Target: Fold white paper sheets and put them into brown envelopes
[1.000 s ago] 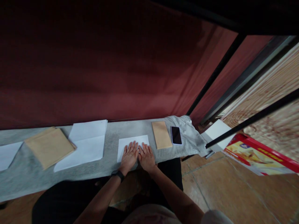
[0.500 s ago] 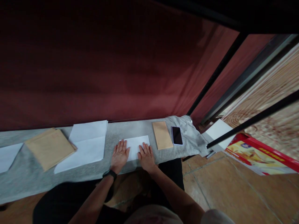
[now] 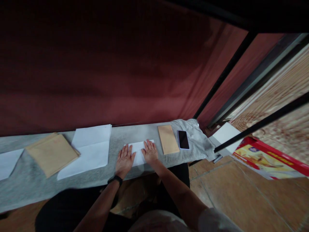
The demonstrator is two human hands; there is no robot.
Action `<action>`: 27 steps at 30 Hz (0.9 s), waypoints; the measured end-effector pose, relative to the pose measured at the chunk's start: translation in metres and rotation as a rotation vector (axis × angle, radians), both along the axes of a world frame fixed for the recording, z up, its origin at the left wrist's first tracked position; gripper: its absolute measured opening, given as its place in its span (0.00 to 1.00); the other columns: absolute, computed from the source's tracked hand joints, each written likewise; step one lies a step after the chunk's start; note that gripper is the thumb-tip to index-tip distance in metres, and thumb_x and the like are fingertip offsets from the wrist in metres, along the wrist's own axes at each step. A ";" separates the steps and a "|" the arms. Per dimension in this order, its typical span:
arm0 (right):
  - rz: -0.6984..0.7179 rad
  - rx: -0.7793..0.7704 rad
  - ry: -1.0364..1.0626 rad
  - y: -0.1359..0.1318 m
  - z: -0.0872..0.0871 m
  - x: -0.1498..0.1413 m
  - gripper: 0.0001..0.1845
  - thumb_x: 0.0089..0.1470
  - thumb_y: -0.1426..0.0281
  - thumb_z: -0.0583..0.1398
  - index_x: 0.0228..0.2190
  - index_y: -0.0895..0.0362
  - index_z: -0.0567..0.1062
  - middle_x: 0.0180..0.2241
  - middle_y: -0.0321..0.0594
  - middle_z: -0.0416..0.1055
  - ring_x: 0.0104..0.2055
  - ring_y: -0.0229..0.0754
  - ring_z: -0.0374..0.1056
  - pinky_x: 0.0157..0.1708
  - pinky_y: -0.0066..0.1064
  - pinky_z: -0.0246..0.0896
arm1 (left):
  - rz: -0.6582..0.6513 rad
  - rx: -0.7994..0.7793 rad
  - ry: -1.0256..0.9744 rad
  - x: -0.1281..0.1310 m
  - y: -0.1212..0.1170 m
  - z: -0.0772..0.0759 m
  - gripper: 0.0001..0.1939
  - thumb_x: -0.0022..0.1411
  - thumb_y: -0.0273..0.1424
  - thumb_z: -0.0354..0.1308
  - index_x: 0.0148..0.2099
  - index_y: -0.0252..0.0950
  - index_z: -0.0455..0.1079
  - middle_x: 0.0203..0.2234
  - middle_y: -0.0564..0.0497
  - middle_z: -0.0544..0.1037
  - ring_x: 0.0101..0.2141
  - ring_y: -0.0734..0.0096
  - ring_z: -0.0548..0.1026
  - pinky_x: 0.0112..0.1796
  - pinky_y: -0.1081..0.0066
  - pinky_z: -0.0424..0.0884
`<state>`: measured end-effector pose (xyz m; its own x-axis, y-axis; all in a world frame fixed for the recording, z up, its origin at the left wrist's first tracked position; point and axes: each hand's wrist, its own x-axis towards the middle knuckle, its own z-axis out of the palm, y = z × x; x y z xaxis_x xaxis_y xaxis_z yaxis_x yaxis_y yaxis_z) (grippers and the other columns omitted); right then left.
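Note:
A folded white sheet of paper [image 3: 138, 158] lies on the grey cloth in front of me. My left hand [image 3: 124, 160] rests flat on its left side, fingers stretched out, with a dark watch on the wrist. Over the right part of the sheet, my right hand [image 3: 150, 152] lies flat with its fingers extended toward the far edge. Neither hand grips anything. Just right of the paper is a stack of brown envelopes [image 3: 168, 140], apart from my right hand.
A phone [image 3: 183, 140] lies right of the envelopes. To the left are larger white sheets [image 3: 93, 154], brown envelopes [image 3: 51, 154] partly over them, and another white sheet [image 3: 9, 162]. The narrow cloth-covered surface [image 3: 26, 190] borders a red wall. A red-yellow box [image 3: 267, 159] stands at right.
My right hand has slid up the paper toward its far edge. My left hand stays nearly in place on the sheet.

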<state>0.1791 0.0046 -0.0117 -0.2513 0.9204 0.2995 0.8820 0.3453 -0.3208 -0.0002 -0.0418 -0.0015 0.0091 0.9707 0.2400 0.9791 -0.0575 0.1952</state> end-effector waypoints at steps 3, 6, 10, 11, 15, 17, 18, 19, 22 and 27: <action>-0.044 0.000 -0.021 -0.003 -0.002 0.006 0.30 0.68 0.61 0.54 0.65 0.62 0.62 0.67 0.55 0.57 0.69 0.54 0.54 0.66 0.50 0.47 | 0.001 -0.011 0.026 0.000 -0.001 0.002 0.35 0.72 0.45 0.38 0.72 0.29 0.53 0.69 0.35 0.55 0.69 0.50 0.52 0.65 0.48 0.51; -0.067 0.008 -0.045 -0.007 -0.002 0.011 0.32 0.68 0.61 0.54 0.66 0.65 0.60 0.67 0.57 0.55 0.69 0.55 0.53 0.66 0.48 0.46 | 0.000 -0.031 0.036 0.000 -0.001 0.005 0.37 0.71 0.48 0.40 0.72 0.29 0.52 0.70 0.34 0.54 0.70 0.50 0.51 0.66 0.50 0.50; -0.095 -0.018 -0.065 -0.015 -0.002 0.016 0.34 0.68 0.60 0.53 0.67 0.68 0.58 0.68 0.59 0.54 0.69 0.55 0.53 0.67 0.48 0.45 | -0.003 -0.061 0.027 0.001 -0.002 0.008 0.38 0.70 0.50 0.39 0.72 0.29 0.52 0.70 0.35 0.54 0.70 0.51 0.49 0.66 0.51 0.49; -0.101 -0.025 -0.066 -0.018 -0.002 0.018 0.34 0.68 0.60 0.53 0.67 0.68 0.58 0.67 0.59 0.54 0.69 0.55 0.53 0.67 0.49 0.45 | -0.002 -0.064 0.024 0.001 -0.003 0.009 0.38 0.70 0.50 0.39 0.72 0.29 0.51 0.70 0.35 0.54 0.70 0.51 0.49 0.66 0.51 0.49; -0.139 -0.013 -0.062 -0.035 -0.001 0.023 0.33 0.68 0.63 0.53 0.66 0.70 0.58 0.67 0.61 0.55 0.69 0.55 0.53 0.67 0.49 0.46 | -0.005 -0.063 0.009 0.002 -0.003 0.011 0.39 0.70 0.50 0.39 0.72 0.27 0.52 0.70 0.33 0.54 0.70 0.50 0.48 0.66 0.50 0.48; -0.149 0.022 -0.058 -0.047 0.001 0.026 0.32 0.69 0.64 0.51 0.67 0.70 0.57 0.67 0.60 0.55 0.69 0.54 0.52 0.67 0.49 0.45 | -0.003 -0.062 0.008 0.002 -0.003 0.013 0.38 0.70 0.49 0.40 0.71 0.27 0.52 0.70 0.33 0.54 0.70 0.50 0.49 0.66 0.50 0.48; -0.139 0.043 -0.056 -0.054 0.001 0.028 0.31 0.69 0.64 0.51 0.67 0.69 0.56 0.67 0.58 0.55 0.69 0.53 0.52 0.67 0.49 0.45 | 0.005 -0.060 0.008 0.003 -0.003 0.013 0.38 0.70 0.48 0.40 0.71 0.27 0.52 0.70 0.33 0.55 0.70 0.50 0.49 0.66 0.49 0.48; -0.113 0.064 -0.053 -0.061 0.002 0.030 0.31 0.70 0.64 0.50 0.67 0.67 0.56 0.68 0.56 0.55 0.70 0.52 0.51 0.67 0.48 0.44 | 0.020 -0.054 0.006 0.004 -0.004 0.014 0.37 0.71 0.47 0.39 0.71 0.27 0.52 0.70 0.33 0.55 0.70 0.50 0.50 0.66 0.49 0.48; 0.047 0.107 -0.051 -0.079 0.001 0.036 0.29 0.70 0.61 0.51 0.67 0.58 0.58 0.68 0.47 0.55 0.70 0.48 0.52 0.68 0.46 0.41 | 0.010 -0.030 -0.005 0.012 -0.013 0.013 0.34 0.72 0.43 0.36 0.71 0.28 0.53 0.70 0.36 0.56 0.70 0.52 0.50 0.66 0.50 0.48; 0.108 0.123 -0.061 -0.094 -0.005 0.041 0.28 0.69 0.57 0.53 0.65 0.53 0.62 0.67 0.43 0.58 0.70 0.46 0.52 0.68 0.44 0.42 | -0.191 -0.043 0.002 0.035 -0.044 0.006 0.30 0.72 0.40 0.36 0.70 0.33 0.58 0.69 0.41 0.59 0.69 0.57 0.54 0.66 0.53 0.52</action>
<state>0.2196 -0.0893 -0.0167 -0.3679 0.8443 0.3897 0.8540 0.4726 -0.2176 0.0348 -0.0858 0.0041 0.1941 0.9607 0.1982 0.9516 -0.2335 0.1998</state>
